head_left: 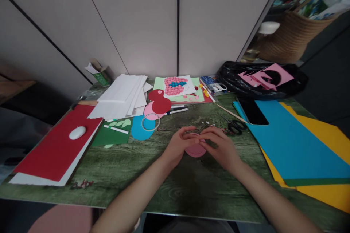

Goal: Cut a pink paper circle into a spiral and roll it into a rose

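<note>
Above the middle of the table, a round pink paper disc (195, 150) is between my two hands. My left hand (181, 142) grips its left and upper edge, fingers closed with the thumb on top. Closed in a pinch, my right hand (218, 145) holds the disc's upper right edge. The fingers cover the top of the disc, so that part is hidden. Just beyond my right hand lie black-handled scissors (236, 126) and small paper scraps (206, 123). A blue paper circle (140, 131) with a grey ring (151, 122) on it rests to the left of my hands.
Red paper (51, 145) with a white mouse (77, 133) lies left, near white sheets (117, 96). A picture of pink and blue dots (177, 85) is at the back. Right are blue sheets (298, 142), a phone (252, 110) and a black bag (232, 76).
</note>
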A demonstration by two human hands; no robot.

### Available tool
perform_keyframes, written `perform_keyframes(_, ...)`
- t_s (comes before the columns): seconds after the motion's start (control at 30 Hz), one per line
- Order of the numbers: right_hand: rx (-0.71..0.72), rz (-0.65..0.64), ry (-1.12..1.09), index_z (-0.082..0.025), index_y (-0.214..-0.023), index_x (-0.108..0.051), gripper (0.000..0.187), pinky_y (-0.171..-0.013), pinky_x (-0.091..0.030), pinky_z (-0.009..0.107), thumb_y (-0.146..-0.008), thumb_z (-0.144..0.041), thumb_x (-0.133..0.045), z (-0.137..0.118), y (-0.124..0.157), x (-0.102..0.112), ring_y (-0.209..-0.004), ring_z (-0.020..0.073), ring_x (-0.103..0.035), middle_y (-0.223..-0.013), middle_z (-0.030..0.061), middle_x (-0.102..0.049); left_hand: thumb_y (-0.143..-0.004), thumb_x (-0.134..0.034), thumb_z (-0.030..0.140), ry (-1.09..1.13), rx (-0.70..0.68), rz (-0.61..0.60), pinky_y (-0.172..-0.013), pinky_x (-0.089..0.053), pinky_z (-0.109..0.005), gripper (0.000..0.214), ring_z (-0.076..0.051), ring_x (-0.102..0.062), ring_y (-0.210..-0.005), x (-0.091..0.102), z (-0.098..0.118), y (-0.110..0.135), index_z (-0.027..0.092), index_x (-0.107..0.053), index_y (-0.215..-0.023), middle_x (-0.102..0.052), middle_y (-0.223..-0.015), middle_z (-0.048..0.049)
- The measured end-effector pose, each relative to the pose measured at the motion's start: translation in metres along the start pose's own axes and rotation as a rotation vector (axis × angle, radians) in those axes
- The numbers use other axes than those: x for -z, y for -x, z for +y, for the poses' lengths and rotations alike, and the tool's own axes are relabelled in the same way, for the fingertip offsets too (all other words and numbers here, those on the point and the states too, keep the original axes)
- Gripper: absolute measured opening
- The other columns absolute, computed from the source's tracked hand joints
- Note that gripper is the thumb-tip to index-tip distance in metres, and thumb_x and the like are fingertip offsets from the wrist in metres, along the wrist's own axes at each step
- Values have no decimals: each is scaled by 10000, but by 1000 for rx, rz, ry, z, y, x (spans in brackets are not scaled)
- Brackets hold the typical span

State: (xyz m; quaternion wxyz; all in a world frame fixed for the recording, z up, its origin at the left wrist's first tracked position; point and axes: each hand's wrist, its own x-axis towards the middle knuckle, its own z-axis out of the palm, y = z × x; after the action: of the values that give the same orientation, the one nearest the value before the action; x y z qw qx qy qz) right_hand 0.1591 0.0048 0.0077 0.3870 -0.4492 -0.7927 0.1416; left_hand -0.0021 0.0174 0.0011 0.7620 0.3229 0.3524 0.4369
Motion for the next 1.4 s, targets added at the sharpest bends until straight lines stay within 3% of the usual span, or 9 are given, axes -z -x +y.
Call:
perform_keyframes(0.13,12,9,0,-226,-917,-644,147,-769,-464,337,-803,-201,-554,2,2,-1,-879,186,-556,-902,53,-590,-583,-717,109,-7,-4,-13,-733,-416,-271,480,-119,-600,-701,0,1,0,152,-555,-1033,-665,-803,-45)
perform_keyframes(0.37,30,-93,-35,-268,-1087,-591,288,-784,-477,341,-852,-167,-458,-2,1,-3,-930,183,-548,-982,62,-577,-576,-725,139,-113,-47,10,-706,-402,-253,475,-120,-575,-710,-2,4,2,169,-553,-1017,-649,-767,-16)
perform_keyframes(0.73,-62,-23,-72,-218,-774,-605,79,-724,-458,324,-765,-144,-579,0,2,-6,-841,181,-556,-861,37,-566,-548,-756,194,-116,-29,-23,-745,-407,-284,461,-138,-580,-745,-8,3,5,163,-577,-972,-643,-789,-24)
perform_keyframes(0.87,-85,-2,-115,-203,-681,-548,125,-673,-443,291,-724,-103,-610,-3,1,-5,-779,164,-545,-797,19,-556,-565,-753,197,-132,-37,-67,-738,-417,-284,430,-141,-576,-761,-7,2,5,157,-585,-959,-633,-811,-38)
perform_keyframes(1.4,-87,9,-116,-206,-666,-511,145,-651,-423,275,-702,-91,-592,-6,1,-5,-748,160,-526,-750,7,-539,-557,-759,180,-23,10,-80,-694,-423,-261,441,-132,-587,-731,-5,-5,5,162,-586,-962,-645,-803,-31)
